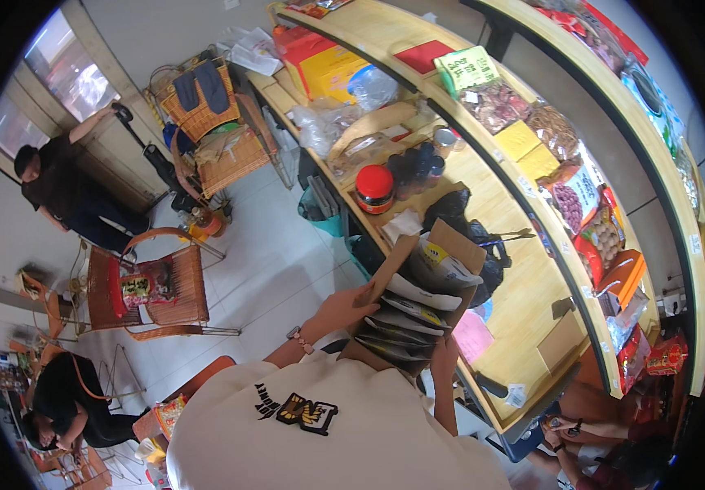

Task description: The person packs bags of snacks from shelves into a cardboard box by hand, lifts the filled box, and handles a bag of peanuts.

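Note:
Between my two hands is an open cardboard box [394, 269] with its flaps up, held in front of my chest. A row of several flat packets [426, 300] stands inside it, dark with pale and yellow parts. My left hand [346, 309], with a watch and a beaded bracelet at the wrist, grips the box's left side near a raised flap. On the opposite side my right hand [444, 355] holds the lower right wall; its fingers are partly hidden. Just beyond the box, a black plastic bag [492, 245] lies on the wooden shelf [527, 300].
A red-lidded jar [375, 188] and dark bottles [416, 165] stand behind the box. Tiered shelves hold bagged dry goods [496, 107]. Wicker chairs [187, 285] are at left. One person [70, 184] stands by the door; others sit at lower left and lower right.

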